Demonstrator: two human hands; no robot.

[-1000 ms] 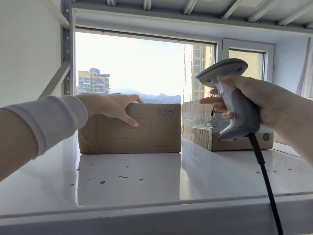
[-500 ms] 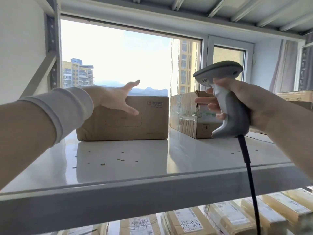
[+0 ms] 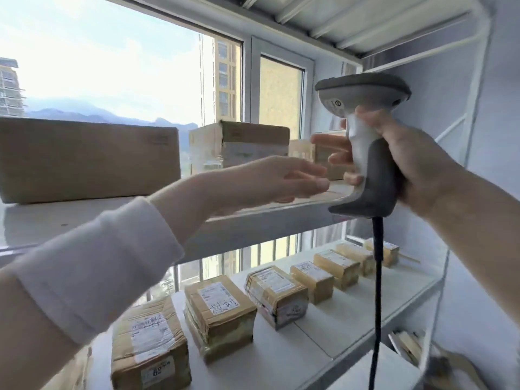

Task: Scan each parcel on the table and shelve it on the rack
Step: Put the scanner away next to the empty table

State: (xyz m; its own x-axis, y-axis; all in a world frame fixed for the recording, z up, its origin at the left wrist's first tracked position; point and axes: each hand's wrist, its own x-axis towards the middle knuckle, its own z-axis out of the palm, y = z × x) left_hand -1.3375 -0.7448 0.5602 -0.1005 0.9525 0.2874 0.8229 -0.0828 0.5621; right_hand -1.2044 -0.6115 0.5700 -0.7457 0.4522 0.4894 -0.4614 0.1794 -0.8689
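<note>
Item: large brown parcel, released since a second ago, when your left hand lay on it. It now stands on the upper shelf, left of a taped parcel. Your left hand is withdrawn, fingers straight and holding nothing, near the scanner. Your right hand is wrapped round the upright scanner's handle. Hazards: the moving left hand may knock the scanner. The cable hangs before the lower-shelf parcels and could drag one as you turn.
</note>
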